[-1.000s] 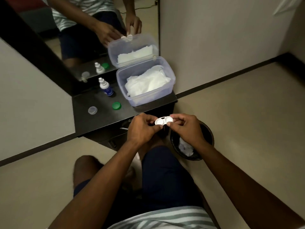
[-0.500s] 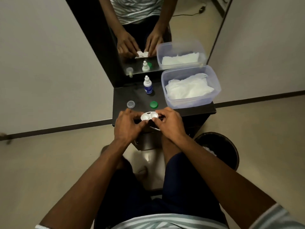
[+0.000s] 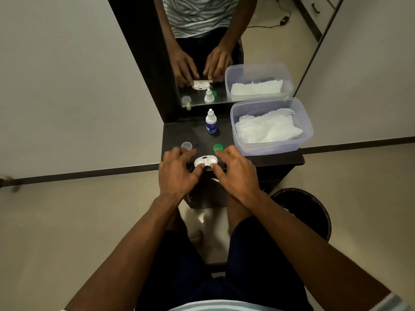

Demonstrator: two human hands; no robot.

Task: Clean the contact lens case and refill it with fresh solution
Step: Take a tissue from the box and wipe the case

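The white two-well lens case (image 3: 205, 161) lies uncapped on the black shelf (image 3: 177, 134), near its front edge. My left hand (image 3: 177, 176) is at its left side and my right hand (image 3: 235, 176) at its right, fingers spread. Both thumbs touch the case's front rim; neither hand grips it. A green cap (image 3: 218, 147) lies just behind the case on the right, and a clear cap (image 3: 186, 145) on the left by my left fingertips. The small solution bottle (image 3: 211, 122), white with a blue label, stands upright at the back.
A clear plastic tub (image 3: 269, 145) with white tissues (image 3: 267, 129) fills the shelf's right side. A mirror (image 3: 258, 30) rises behind the shelf. A black bin (image 3: 314, 212) stands on the floor to the right, below the shelf.
The case has gone from held in the air over the bin to lying on the shelf. Both hands have opened their fingers around it.
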